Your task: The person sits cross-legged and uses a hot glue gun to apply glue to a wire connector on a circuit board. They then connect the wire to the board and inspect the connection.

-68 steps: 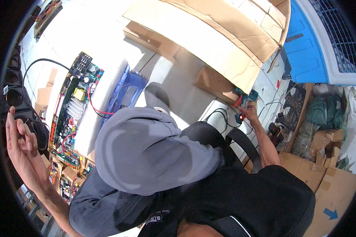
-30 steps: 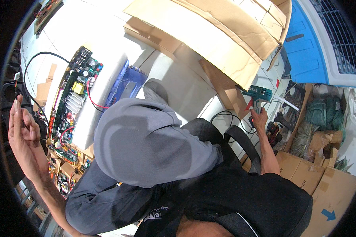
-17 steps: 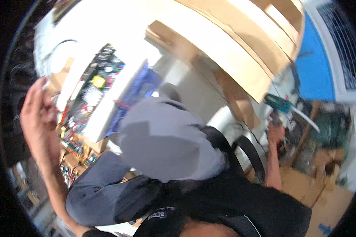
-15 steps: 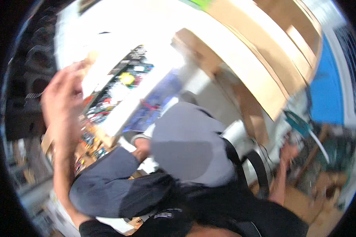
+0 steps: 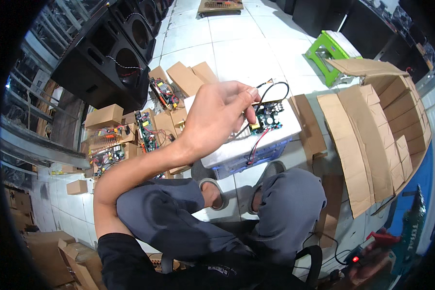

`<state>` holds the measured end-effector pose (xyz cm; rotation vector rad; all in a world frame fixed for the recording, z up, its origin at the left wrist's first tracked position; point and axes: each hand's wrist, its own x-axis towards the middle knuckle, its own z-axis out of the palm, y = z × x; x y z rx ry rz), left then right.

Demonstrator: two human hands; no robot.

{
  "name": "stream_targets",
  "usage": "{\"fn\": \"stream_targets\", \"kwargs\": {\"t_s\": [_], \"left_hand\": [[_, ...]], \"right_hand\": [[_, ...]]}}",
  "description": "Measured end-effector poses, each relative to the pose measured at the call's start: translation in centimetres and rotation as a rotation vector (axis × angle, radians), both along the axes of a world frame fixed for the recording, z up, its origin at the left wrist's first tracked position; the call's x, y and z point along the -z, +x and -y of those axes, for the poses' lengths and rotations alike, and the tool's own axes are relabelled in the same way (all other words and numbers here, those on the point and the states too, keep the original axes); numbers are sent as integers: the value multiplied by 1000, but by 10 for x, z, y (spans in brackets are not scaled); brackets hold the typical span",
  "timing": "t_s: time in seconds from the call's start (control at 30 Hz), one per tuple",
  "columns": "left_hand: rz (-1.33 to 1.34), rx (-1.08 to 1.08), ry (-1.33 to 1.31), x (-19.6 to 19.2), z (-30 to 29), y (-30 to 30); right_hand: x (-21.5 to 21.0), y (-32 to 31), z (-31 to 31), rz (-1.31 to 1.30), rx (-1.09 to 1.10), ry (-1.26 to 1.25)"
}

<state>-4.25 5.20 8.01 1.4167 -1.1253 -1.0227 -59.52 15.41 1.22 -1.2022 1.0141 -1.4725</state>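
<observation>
Tiled floor [image 5: 237,53]; speaker cabinets [image 5: 106,63]; cardboard [image 5: 372,140], possibly flattened.

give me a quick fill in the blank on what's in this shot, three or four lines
1. The left hand is raised and pinches a thin ____ wire that loops down to the circuit board.
2. That circuit board rests on a ____ foam block.
3. The step stool on the tiled floor is ____ in colour.
4. The right hand sits low by a power drill whose body is ____.

Missing words: black; white; green; green
</observation>
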Motion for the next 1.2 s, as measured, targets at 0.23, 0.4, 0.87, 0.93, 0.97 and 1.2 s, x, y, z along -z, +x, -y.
{"fn": "stream_targets", "kwargs": {"t_s": [0.23, 0.4, 0.87, 0.93, 0.97, 1.2], "left_hand": [[-95, -64, -182, -18, -1, -1], [-185, -81, -204, -30, -2, -3], [-278, -117, -113, -37, -4, 0], [-279, -113, -114, -36, -2, -1], [-277, -111, -109, -35, -2, -1], [-256, -103, -157, -28, 1, -2]], "right_hand": [[-22, 152, 62, 237, -29, -266], [-45, 230, 101, 207, -441, -209], [-41, 343, 158, -98, -512, -360], [-37, 345, 158, -148, -465, -423], [-38, 347, 157, -140, -472, -383], [-30, 344, 162, -183, -512, -395]]}}
